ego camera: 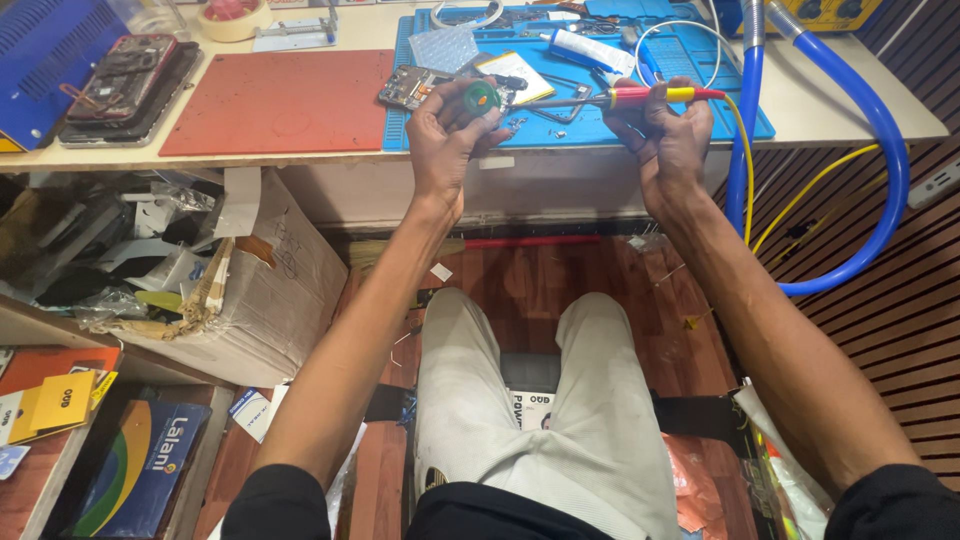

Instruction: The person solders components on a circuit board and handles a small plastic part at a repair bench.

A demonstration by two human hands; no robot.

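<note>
- Head view, looking down: the left hand [447, 135] is closed around a small round green spool [481, 97], pinched at its rim and held just above the front edge of the table [830, 95].
- Right hand [668, 135] grips a soldering iron [620, 98] by its red and yellow handle, with the metal tip pointing left toward the spool; its yellow cable [745, 150] trails off to the right.
- Just behind the spool, an opened phone [425, 88] lies on the blue work mat [690, 60], with small loose screws near it.
- Spool looks light and stiff, easy to turn; the rim seems the sound hold.
- Iron looks slim and rigid; only the insulated handle seems safe to grasp, as the tip may be hot.
</note>
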